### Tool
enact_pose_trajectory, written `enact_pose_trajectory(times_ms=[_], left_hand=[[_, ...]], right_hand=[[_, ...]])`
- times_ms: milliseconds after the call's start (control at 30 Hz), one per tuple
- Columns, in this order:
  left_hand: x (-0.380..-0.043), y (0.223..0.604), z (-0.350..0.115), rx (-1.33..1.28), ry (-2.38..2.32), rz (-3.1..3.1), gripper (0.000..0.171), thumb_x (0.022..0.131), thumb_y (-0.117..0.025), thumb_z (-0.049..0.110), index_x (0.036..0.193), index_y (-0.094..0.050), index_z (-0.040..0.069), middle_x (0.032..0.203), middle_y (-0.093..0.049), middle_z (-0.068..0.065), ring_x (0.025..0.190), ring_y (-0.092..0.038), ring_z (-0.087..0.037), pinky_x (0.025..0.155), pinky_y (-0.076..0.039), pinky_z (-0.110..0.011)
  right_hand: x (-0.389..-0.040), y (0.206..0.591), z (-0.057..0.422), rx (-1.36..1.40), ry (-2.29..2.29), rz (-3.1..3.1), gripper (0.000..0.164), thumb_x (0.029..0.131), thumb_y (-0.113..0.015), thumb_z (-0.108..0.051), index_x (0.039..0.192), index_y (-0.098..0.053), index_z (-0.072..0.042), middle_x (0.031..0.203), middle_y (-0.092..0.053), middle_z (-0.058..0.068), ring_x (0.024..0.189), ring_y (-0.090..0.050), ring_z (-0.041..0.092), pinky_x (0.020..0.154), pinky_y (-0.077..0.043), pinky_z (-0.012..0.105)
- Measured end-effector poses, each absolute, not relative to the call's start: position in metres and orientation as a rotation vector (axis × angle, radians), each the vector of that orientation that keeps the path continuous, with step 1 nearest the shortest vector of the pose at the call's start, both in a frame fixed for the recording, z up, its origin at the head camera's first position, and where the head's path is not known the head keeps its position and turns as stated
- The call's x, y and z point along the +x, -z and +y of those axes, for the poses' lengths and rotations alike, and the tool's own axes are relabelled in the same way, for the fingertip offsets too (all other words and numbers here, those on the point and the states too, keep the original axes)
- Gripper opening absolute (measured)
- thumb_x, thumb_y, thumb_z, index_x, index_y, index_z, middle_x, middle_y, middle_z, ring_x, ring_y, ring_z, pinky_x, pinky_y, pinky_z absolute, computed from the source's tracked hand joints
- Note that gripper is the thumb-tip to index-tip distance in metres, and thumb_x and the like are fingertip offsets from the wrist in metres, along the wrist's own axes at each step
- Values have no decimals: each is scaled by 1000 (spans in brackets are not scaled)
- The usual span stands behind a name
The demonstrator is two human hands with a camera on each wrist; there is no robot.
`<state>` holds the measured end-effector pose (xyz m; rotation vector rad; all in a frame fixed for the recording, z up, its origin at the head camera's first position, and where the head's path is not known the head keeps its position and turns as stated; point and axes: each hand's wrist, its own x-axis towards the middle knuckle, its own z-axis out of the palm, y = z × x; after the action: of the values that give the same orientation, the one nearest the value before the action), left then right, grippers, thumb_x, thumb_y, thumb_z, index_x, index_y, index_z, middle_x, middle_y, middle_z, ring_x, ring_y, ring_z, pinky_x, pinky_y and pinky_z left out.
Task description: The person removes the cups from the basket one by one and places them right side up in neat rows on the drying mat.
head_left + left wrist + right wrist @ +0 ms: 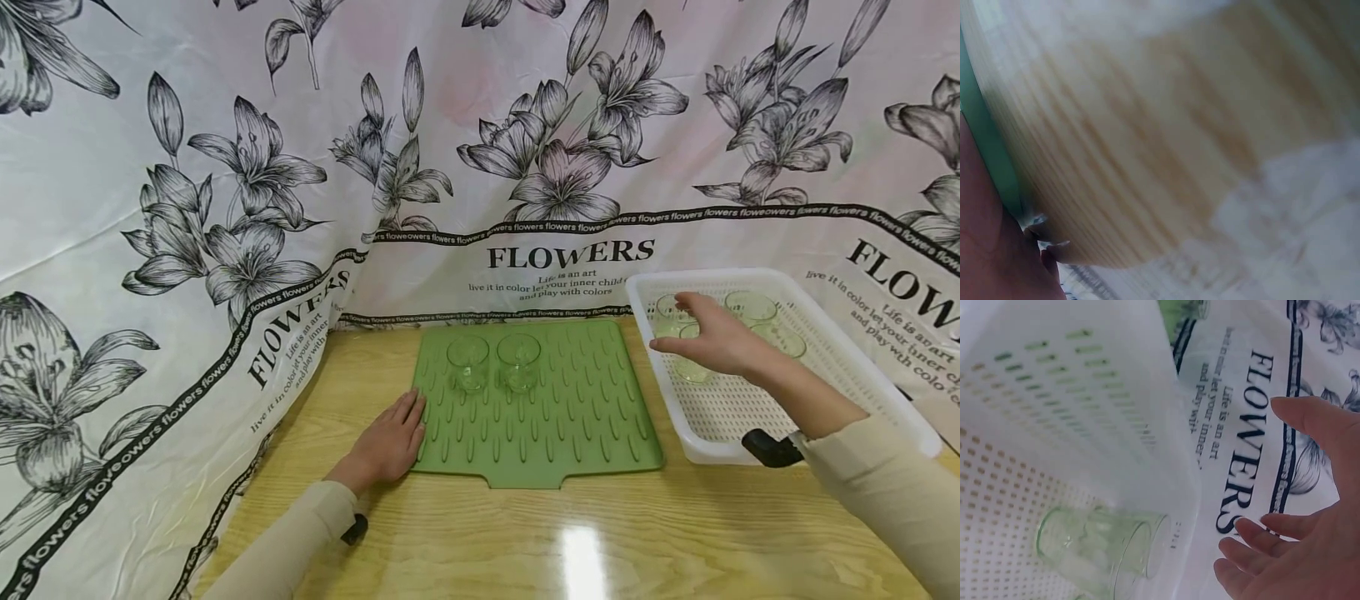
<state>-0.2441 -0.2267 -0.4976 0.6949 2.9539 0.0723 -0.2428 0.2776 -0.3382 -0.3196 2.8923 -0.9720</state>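
My right hand hovers over the white basket, thumb and fingers spread apart with nothing between them. Beneath and beside it in the basket stand several clear, green-tinted glasses, among them one glass behind the hand. The right wrist view also has a glass near the basket wall, below the spread fingers of the right hand. My left hand lies with extended fingers against the left edge of the green mat. On that ribbed mat, a left glass and a right glass stand side by side.
The mat and basket sit on a light wooden table, the basket to the right. A white flower-printed cloth hangs behind the table and down its left side. More of it lies past the basket's right side.
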Motion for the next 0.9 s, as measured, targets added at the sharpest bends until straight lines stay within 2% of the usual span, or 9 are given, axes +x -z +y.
enact_pose_trajectory(times_ms=[233, 600, 900], left_hand=[[-246, 499, -227, 699, -67, 2949, 59, 114, -22, 34, 162, -20, 0, 170, -11, -19, 156, -15, -36, 126, -22, -49], [-247, 502, -228, 698, -63, 2949, 59, 114, -22, 34, 163, -20, 0, 170, -11, -19, 157, -13, -35, 126, -21, -49], [-248, 503, -228, 696, -67, 2956, 59, 114, -23, 34, 163, -20, 1, 170, -11, -19, 156, -15, -36, 126, -22, -49]], right_hand=[[-254, 342, 298, -317, 900, 2894, 95, 99, -67, -37, 151, -16, 22, 149, -26, 46, 134, -30, 64, 109, -28, 75], [-267, 350, 322, -259, 924, 2834, 98, 100, -66, -36, 150, -9, 25, 151, -21, 47, 135, -25, 65, 109, -28, 75], [-274, 360, 330, -212, 917, 2788, 102, 94, -73, -30, 148, -9, 28, 150, -17, 49, 134, -24, 67, 109, -29, 75]])
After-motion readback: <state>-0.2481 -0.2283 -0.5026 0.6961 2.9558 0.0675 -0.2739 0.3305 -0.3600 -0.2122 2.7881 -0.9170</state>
